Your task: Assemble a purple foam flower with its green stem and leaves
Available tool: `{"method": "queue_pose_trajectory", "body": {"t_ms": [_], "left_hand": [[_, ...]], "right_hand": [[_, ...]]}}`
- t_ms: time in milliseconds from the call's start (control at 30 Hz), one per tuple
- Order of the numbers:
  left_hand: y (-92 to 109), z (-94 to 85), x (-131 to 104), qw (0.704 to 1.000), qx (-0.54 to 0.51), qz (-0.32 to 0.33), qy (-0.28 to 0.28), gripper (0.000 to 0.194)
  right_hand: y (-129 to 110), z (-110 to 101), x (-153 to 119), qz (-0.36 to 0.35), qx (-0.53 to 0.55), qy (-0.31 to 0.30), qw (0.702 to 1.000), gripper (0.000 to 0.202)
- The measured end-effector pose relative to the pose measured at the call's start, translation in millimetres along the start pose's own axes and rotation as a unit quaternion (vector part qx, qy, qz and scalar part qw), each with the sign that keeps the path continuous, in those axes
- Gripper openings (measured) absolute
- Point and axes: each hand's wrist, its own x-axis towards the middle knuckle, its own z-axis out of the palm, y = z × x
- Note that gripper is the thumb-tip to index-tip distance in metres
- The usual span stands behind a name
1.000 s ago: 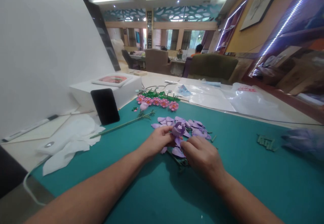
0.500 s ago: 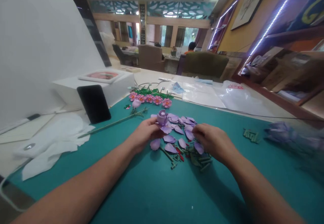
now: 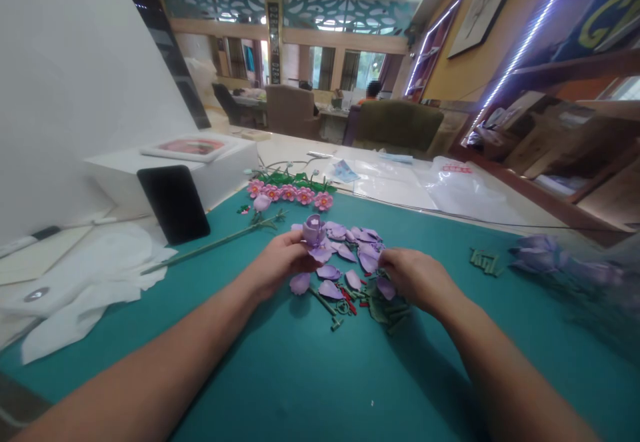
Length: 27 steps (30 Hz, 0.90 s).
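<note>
My left hand (image 3: 283,259) is closed around the base of a purple toy flower head (image 3: 314,230), which stands upright above the mat. Close to it, my right hand (image 3: 415,275) pinches the edge of a loose purple petal (image 3: 369,257); its fingertips are partly hidden. Between the hands lies a heap of petals (image 3: 345,251), some overlapping. Nearer to me are single petals, small red pieces (image 3: 349,300), green stem pieces (image 3: 323,301) and dark green leaf-like parts (image 3: 379,305).
Pink flowers (image 3: 288,193) line the far edge of the green mat (image 3: 280,369). A long green stem (image 3: 215,247) lies left, near a black phone (image 3: 173,203) and white tissue-like sheets (image 3: 105,275). To the right are green pieces (image 3: 484,262) and a wrapped purple bunch (image 3: 543,255).
The whole view has shifted slightly. The petal at my right fingertips has risen a little from the heap. My left hand keeps the flower head in nearly the same place.
</note>
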Motion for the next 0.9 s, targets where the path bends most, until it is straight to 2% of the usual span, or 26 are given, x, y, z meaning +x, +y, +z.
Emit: {"method": "queue_pose_trajectory", "body": {"t_ms": [100, 267, 467, 667, 767, 900], "left_hand": [[0.4, 0.9, -0.4, 1.0, -0.003, -0.003, -0.002, 0.032], [1.9, 3.6, -3.0, 1.0, -0.007, -0.007, -0.013, 0.032], [1.7, 6.3, -5.2, 1.0, -0.012, -0.012, -0.02, 0.032], [0.6, 5.9, -5.1, 1.0, -0.015, -0.005, -0.024, 0.03], [-0.4, 4.9, -4.4, 1.0, -0.015, -0.004, -0.026, 0.03], [-1.2, 4.2, -3.5, 0.999, -0.012, -0.006, -0.035, 0.027]], "right_hand": [[-2.1, 13.9, 6.2, -0.02, -0.009, 0.046, 0.999, 0.027], [-9.4, 29.9, 9.8, -0.035, -0.046, 0.112, 0.992, 0.019], [-13.8, 36.5, 9.4, -0.027, -0.088, 0.127, 0.988, 0.013], [-10.3, 44.2, 13.2, -0.035, -0.089, 0.169, 0.981, 0.019], [-8.5, 43.7, 14.2, -0.026, -0.035, 0.228, 0.973, 0.021], [-10.9, 35.0, 12.4, -0.043, 0.141, 0.281, 0.948, 0.013]]}}
